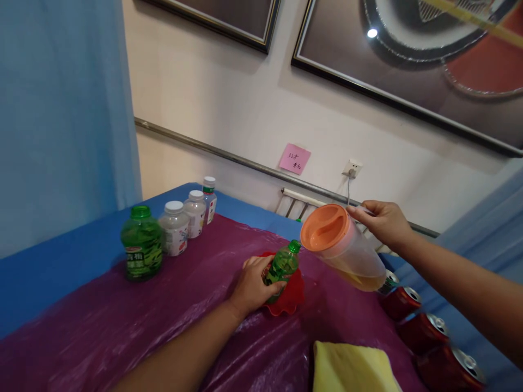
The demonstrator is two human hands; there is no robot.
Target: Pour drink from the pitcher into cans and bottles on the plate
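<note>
My left hand [255, 283] is closed around a small green bottle [284, 265], which leans to the right over a red scalloped dish [295, 296]. Whether the bottle rests in the dish is hidden by my hand. In my right hand [386, 220] is the handle of a clear pitcher [355, 261] with an orange lid [326, 227]. The pitcher tilts to the left, its lid close to the bottle's mouth but apart from it. Yellowish liquid lies low in the pitcher. I see no stream between pitcher and bottle.
A large green bottle [141, 245] and several white-capped bottles [175, 228] stand at the left. A folded yellow cloth [353, 367] lies at the front. Several cans [425, 329] line the right edge. Purple plastic sheeting [196, 305] covers the blue table [44, 288].
</note>
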